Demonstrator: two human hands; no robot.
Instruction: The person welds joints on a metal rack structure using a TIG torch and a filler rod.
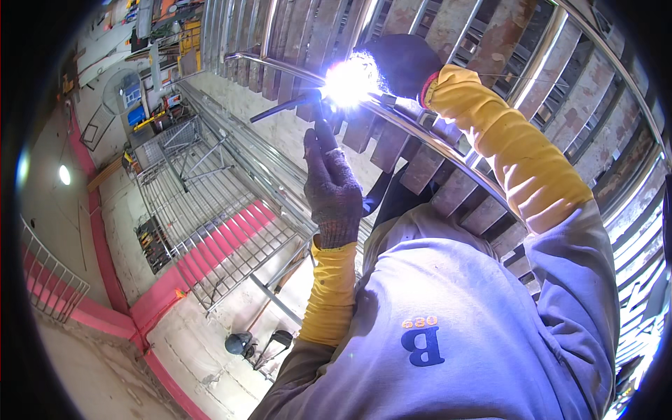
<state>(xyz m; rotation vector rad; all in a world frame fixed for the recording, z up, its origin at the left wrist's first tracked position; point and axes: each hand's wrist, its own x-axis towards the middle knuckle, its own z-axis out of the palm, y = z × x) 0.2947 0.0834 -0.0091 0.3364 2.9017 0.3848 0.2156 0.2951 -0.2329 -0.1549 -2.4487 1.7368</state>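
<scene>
A blinding welding arc burns on a curved shiny metal tube between my two gloved hands. My left hand, in a grey knit glove with a yellow sleeve, reaches up from below. Its fingers are closed around a welding torch, whose dark tapered back end sticks out to the left; glare hides the tip. My right hand, in a dark glove with a yellow sleeve, is curled just right of the arc, above the tube. A thin filler rod trails rightward from it; the fingertips are lost in the glare.
Flat metal slats and shiny tubes lie behind and right of the tube. Leftward on the floor are a barred metal frame, long metal tubes, and a blue toolbox. A dark rounded object lies at lower left.
</scene>
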